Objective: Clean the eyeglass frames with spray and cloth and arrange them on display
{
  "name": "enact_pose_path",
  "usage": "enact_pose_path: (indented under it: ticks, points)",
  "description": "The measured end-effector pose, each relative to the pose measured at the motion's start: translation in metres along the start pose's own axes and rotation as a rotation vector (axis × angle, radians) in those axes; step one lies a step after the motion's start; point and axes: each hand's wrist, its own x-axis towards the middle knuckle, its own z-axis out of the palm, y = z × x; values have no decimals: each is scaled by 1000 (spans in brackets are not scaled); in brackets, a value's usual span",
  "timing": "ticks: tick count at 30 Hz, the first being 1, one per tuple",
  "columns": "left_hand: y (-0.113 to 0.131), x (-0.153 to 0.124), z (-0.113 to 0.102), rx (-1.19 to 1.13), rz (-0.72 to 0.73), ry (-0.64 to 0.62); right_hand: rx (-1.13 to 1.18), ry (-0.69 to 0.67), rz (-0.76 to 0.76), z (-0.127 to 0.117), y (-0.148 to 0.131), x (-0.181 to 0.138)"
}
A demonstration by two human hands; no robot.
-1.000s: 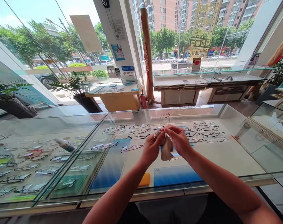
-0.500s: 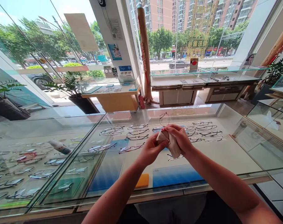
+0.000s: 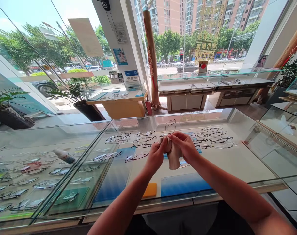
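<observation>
A pair of thin-framed eyeglasses (image 3: pixel 170 126) is held above the glass counter, one round rim sticking up past my fingers. The other side of it is covered by a beige cloth (image 3: pixel 174 159), which hangs down between my hands. My left hand (image 3: pixel 157 152) is closed, thumb and fingers pressing the cloth around the covered lens. At the middle of the frame, the fingertips of my right hand (image 3: pixel 185 146) pinch the eyeglasses. The right palm lies close beside the hanging cloth.
Rows of eyeglasses (image 3: pixel 145 139) lie inside the glass display counter (image 3: pixel 256 163) below my hands. A white bottle (image 3: pixel 64 156) lies tilted on the left counter. Blue sheets (image 3: pixel 185 185) and an orange case (image 3: pixel 150 190) are near the front edge. Potted plants stand by the windows.
My hands and the eyeglasses have shifted slightly left, and the upright rim has tilted. The left thumb has moved up over the cloth, which now hangs more freely.
</observation>
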Motion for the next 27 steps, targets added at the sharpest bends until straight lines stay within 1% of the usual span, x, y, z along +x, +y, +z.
enact_pose_path:
  ticks: [3,8,10,14,17,19,23,27]
  points:
    - [-2,5,-5,-35,-18,-34,1,7,1,-6,-7,3]
    - [-1,16,-12,-159,-90,46,-150,-39,-129,-23,-19,11]
    - [0,18,-15,-191,-94,85,-209,-78,-143,-28,-22,12]
    - [4,20,-16,-184,-37,119,-377,-170,-118,-29,-24,9]
    - [6,20,-16,-154,12,100,-536,-196,-150,-26,-22,6]
    - [7,19,-16,-135,34,81,-595,-198,-161,-24,-20,4]
    - [10,17,-17,-91,67,73,-614,-258,-152,-22,-16,4]
    - [13,15,-16,-36,91,142,-573,-320,-114,-22,-14,5]
